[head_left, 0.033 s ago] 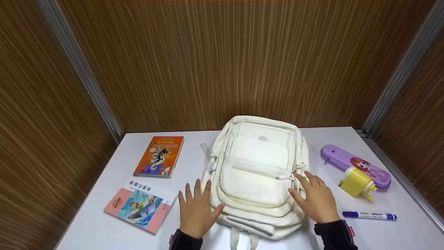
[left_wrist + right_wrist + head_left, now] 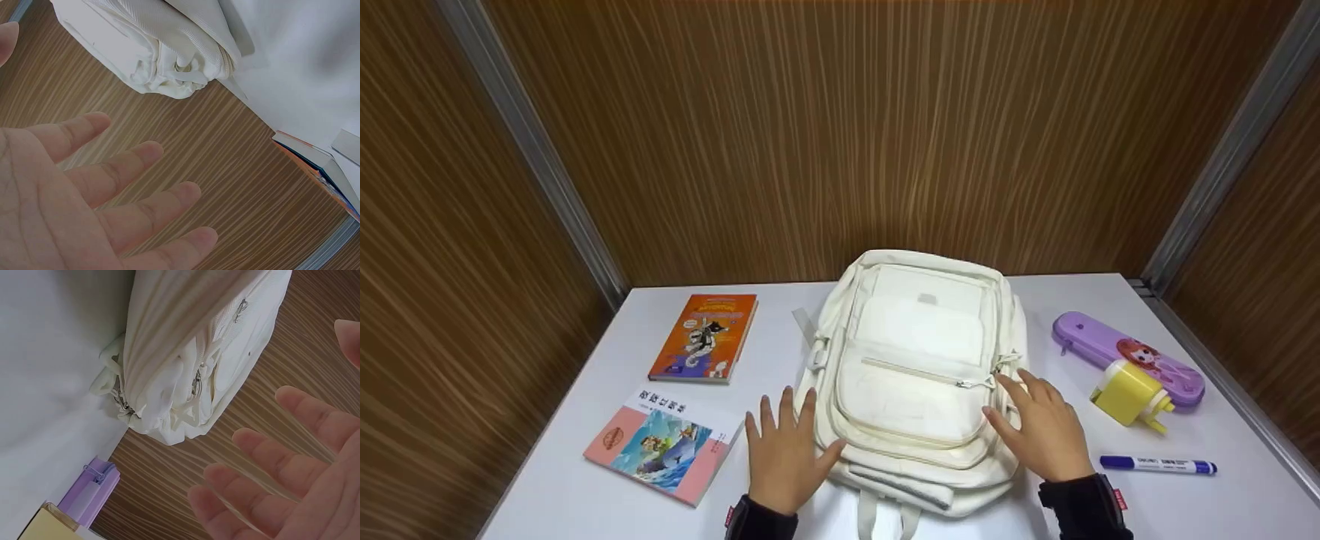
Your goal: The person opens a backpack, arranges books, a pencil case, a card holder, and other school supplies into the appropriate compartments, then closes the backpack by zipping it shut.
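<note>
A cream backpack (image 2: pixel 919 337) lies front side up on the white table, its zip pulls near the right edge. Beside its lower left edge, my left hand (image 2: pixel 787 461) hovers with spread, straight fingers and holds nothing. On the opposite side my right hand (image 2: pixel 1046 435) reaches toward the bag's lower right edge, fingers extended and apart. Both wrist views show bare palms: the left palm (image 2: pixel 50 197) and the right palm (image 2: pixel 326 500) each stand off from the backpack's side, with a gap between fingers and fabric.
To the left lie an orange book (image 2: pixel 712 330) and, nearer, a pink and white book (image 2: pixel 660 450). On the right are a purple pencil case (image 2: pixel 1099 349), a yellow pencil sharpener (image 2: pixel 1129 394) with a crank, and a blue-capped marker (image 2: pixel 1159 465). Wood-grain panels (image 2: pixel 840 135) surround the table.
</note>
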A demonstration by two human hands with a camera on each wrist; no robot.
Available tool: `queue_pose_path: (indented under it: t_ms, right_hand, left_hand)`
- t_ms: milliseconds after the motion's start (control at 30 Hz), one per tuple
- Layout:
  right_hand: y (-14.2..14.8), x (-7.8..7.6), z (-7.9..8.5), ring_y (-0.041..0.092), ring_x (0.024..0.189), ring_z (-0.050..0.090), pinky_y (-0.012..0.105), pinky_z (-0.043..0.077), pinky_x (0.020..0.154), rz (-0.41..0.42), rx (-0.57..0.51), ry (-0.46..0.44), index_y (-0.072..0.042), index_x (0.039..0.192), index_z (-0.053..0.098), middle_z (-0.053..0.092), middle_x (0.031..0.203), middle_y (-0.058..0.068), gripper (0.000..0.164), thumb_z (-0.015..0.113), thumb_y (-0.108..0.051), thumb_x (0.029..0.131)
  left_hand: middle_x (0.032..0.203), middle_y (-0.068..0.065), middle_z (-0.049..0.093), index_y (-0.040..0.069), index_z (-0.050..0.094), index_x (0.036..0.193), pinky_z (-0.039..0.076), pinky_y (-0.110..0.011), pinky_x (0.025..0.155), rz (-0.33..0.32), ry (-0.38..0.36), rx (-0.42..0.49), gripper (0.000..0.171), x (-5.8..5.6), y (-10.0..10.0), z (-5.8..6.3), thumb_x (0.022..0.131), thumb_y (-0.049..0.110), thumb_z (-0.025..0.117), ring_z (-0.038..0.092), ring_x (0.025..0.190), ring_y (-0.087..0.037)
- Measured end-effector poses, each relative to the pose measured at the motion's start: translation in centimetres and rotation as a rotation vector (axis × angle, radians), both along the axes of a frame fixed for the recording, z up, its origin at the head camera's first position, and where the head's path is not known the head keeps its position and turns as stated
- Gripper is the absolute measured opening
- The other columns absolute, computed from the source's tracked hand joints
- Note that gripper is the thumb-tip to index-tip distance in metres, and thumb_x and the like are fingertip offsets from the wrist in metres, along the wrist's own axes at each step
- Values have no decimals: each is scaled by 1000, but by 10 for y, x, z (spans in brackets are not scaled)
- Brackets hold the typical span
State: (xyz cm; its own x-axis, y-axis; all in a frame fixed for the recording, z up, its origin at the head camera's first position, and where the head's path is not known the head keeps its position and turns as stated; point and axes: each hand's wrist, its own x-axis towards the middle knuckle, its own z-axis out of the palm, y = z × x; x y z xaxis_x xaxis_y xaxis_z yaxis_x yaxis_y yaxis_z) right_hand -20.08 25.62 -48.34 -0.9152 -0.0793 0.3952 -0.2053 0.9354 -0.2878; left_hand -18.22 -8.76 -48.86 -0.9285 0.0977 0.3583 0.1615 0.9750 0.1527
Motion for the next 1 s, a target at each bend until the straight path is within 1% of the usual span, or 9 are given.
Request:
queue_pose_path:
  t_ms: [200, 367, 467, 567, 667, 733, 900, 1000]
  right_hand:
    - [2, 3, -2, 52, 122, 50, 69, 41, 93, -2, -9, -11, -10, 135, 56, 50, 140, 29, 54, 68, -36, 89]
    - [5, 1, 0, 52, 122, 49, 69, 41, 94, -4, -24, -16, -9, 136, 56, 49, 140, 30, 54, 67, -36, 90]
    - [7, -1, 0, 53, 122, 49, 69, 41, 95, -3, -33, -19, -9, 136, 55, 48, 141, 30, 54, 66, -36, 91]
    - [9, -5, -1, 54, 123, 48, 69, 40, 95, 15, -40, -41, -9, 136, 55, 46, 142, 31, 54, 66, -37, 91]
    - [11, -10, -3, 54, 126, 46, 69, 40, 97, 44, -29, -75, -9, 138, 54, 43, 145, 30, 56, 65, -37, 91]
    - [13, -15, -4, 54, 128, 44, 69, 39, 98, 62, -21, -95, -9, 139, 53, 41, 147, 30, 58, 66, -37, 91]
    - [16, -27, -4, 56, 133, 37, 72, 39, 96, 76, -1, -142, -10, 143, 49, 33, 153, 29, 60, 65, -37, 91]
    - [18, -31, -5, 57, 134, 34, 74, 40, 93, 73, 14, -195, -11, 145, 46, 28, 155, 29, 63, 64, -37, 92]
  left_hand:
    - [140, -22, 53, 16, 52, 141, 35, -69, 103, -5, -3, 2, 79, 2, 2, -2, 80, 64, 64, 46, 128, -51]
    - [140, -22, 52, 15, 51, 141, 35, -69, 103, -25, -3, 4, 79, 3, 4, -2, 81, 64, 64, 46, 127, -52]
    - [142, -22, 51, 15, 50, 142, 35, -68, 104, -35, -22, 17, 79, 3, 4, -1, 81, 64, 63, 45, 128, -52]
    - [143, -22, 49, 15, 49, 143, 34, -67, 105, -53, -44, 43, 79, 3, 6, 0, 82, 64, 63, 43, 130, -52]
    - [146, -22, 46, 15, 48, 144, 33, -66, 107, -94, -68, 64, 80, 5, 13, -1, 82, 64, 63, 41, 132, -53]
    - [148, -22, 43, 15, 46, 145, 32, -66, 109, -137, -94, 68, 82, 8, 20, -3, 82, 65, 61, 39, 134, -53]
    - [153, -20, 38, 18, 42, 149, 31, -66, 109, -246, -197, 20, 85, 12, 42, -7, 83, 71, 55, 34, 138, -50]
    - [155, -17, 37, 21, 41, 149, 30, -69, 108, -279, -260, 7, 85, 13, 52, -8, 82, 71, 56, 33, 140, -49]
